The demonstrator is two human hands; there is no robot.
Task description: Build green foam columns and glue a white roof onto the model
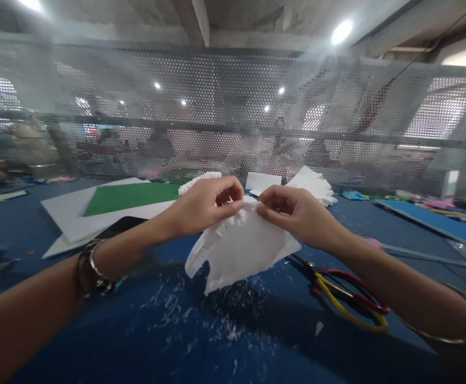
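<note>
Ideally, left hand (pixel 211 207) and right hand (pixel 297 214), each grip clamped on the white paper (pixel 249 248) near its crinkled edge, should pinch lightly and evenly to avoid tearing.

On the table (pixel 144 362), below the held paper (pixel 252 245) — scattered scraps (pixel 231 335), with scissors (pixel 350 297) just to the right. Left, a stack of sheets (pixel 66 213); behind, rightward — a paper bundle (pixel 310 184), then a mesh screen (pixel 200 80).
</note>
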